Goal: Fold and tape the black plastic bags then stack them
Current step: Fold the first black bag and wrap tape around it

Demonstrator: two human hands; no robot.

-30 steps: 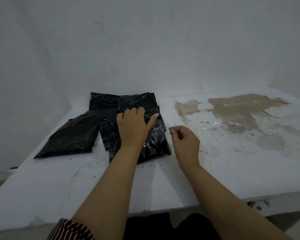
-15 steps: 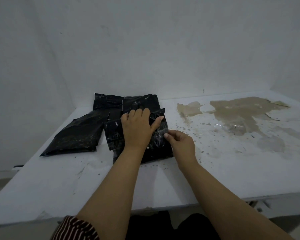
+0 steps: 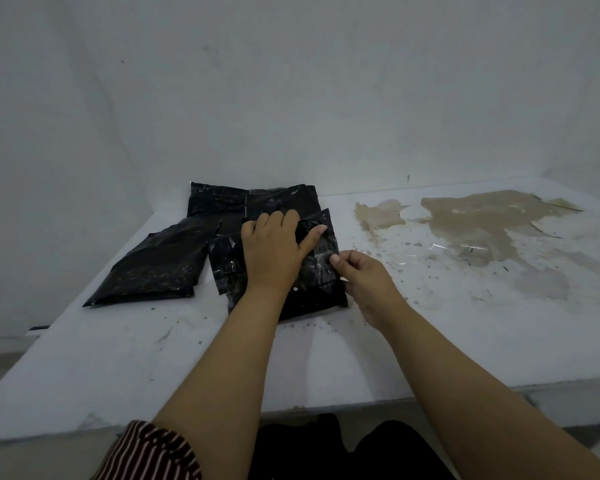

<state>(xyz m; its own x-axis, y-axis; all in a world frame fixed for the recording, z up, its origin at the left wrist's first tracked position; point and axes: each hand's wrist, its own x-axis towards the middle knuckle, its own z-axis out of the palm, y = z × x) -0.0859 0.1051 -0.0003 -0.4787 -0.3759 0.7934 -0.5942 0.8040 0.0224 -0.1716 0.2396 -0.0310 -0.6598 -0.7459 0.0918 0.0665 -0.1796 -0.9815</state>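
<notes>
left hand (image 3: 272,252) covers the middle of the folded black bag (image 3: 321,271) | tape on it too faint to outline | striped sleeve (image 3: 149,452) cut off at bottom edge

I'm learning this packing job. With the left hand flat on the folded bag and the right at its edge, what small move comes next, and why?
Probably press the clear tape down with the right hand. The left hand pins the fold of the bag flat, and the tape strip already lies across the fold.

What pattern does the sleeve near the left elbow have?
The sleeve has dark red and white stripes, seen best in the head view.
</notes>
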